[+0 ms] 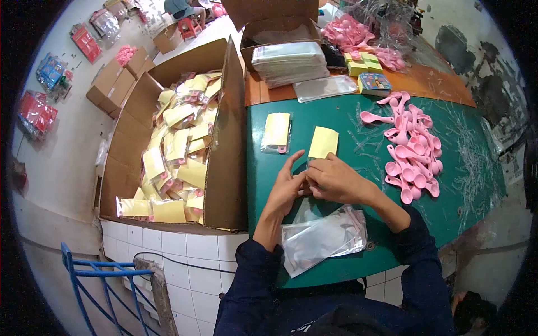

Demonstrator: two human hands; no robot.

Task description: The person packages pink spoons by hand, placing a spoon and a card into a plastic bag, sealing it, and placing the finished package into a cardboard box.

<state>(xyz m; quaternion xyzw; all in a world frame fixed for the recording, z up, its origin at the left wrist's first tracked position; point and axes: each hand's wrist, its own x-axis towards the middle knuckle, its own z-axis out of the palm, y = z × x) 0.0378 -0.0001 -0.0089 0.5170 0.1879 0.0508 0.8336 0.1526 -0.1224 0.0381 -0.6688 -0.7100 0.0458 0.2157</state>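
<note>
My left hand [287,189] and my right hand [339,180] meet over the green table. Their fingertips pinch the lower end of a clear plastic bag that holds a yellow card [324,141]; the fingers hide most of this end. One finger of my left hand points up, away from the bag. Beyond my left hand lies a packed bag [277,132] with a yellow card and a bit of pink at its bottom. A stack of flat clear bags [325,238] lies just below my wrists. Pink plastic spoons [413,148] are heaped to the right.
A large cardboard box [227,134] full of packed bags stands left of the green table [269,218]. At the back are stacked clear bags [291,61], small yellow card stacks [364,63] and pink items [347,31]. A blue metal frame [106,269] stands lower left.
</note>
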